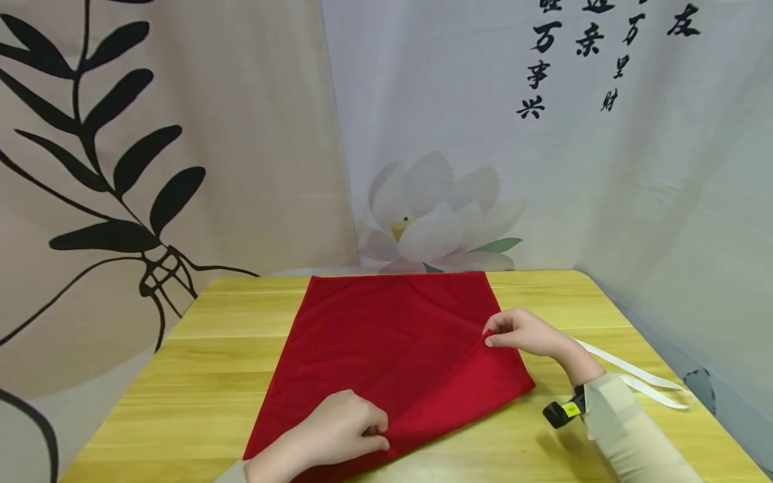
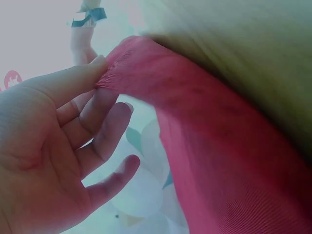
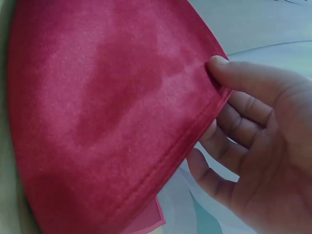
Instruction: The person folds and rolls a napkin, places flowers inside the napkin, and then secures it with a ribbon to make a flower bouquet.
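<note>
A red cloth with stitched hems lies over the wooden table, its near right part turned up in a slanting flap. My left hand pinches the cloth's raised edge near the front. In the left wrist view, its thumb and index finger meet on the fabric while the other fingers stay loosely bent. Farther back on the right, my right hand pinches the other end of the flap's edge. The right wrist view shows the thumb on top of the hem, with fingers curled behind it.
The yellow wooden table reaches back to a printed curtain with leaves, a lotus and black characters. White straps lie on the table at the right, partly behind my right forearm. A black device sits at my right wrist.
</note>
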A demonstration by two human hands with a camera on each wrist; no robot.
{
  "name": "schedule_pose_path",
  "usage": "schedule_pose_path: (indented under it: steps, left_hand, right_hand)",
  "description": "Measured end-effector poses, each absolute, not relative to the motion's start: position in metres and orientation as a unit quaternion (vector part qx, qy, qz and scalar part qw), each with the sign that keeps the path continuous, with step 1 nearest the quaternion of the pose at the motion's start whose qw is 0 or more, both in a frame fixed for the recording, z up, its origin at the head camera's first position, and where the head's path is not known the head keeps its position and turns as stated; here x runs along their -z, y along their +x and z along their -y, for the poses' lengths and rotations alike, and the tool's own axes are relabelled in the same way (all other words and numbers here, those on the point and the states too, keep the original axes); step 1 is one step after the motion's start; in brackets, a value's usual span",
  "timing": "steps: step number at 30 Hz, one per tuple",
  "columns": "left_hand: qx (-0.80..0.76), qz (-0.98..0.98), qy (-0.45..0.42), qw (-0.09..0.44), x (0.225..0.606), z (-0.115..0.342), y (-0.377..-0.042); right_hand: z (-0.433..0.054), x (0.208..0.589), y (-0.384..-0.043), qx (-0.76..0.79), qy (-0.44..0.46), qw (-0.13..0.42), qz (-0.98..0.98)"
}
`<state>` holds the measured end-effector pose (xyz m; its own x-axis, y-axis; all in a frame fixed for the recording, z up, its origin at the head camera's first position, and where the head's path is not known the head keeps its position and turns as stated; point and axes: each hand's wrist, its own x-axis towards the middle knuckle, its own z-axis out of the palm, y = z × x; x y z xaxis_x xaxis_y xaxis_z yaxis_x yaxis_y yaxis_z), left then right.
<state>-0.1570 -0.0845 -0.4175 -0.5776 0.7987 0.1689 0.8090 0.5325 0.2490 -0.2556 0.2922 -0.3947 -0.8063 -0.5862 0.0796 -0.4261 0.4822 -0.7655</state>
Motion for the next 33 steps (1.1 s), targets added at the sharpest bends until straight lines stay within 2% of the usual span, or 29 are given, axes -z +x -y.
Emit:
schedule_pose_path:
  steps: [14,23,33]
  left_hand:
    - [0.154,0.896,-0.416,-0.01,0.405,0.102,-0.17]
    - [0.188,0.905,-0.377,-0.048,0.404,0.111,-0.188]
    - [0.207,0.907,-0.361,-0.062,0.408,0.125,-0.209]
  right_hand:
    - [-0.269,0.378,-0.283,0.386,-0.316,0.079,-0.863]
    - [-0.255,0.364,-0.304,0.36,-0.324,0.072,-0.872]
    - [-0.238,0.357,-0.319,0.331,-0.316,0.066,-0.887]
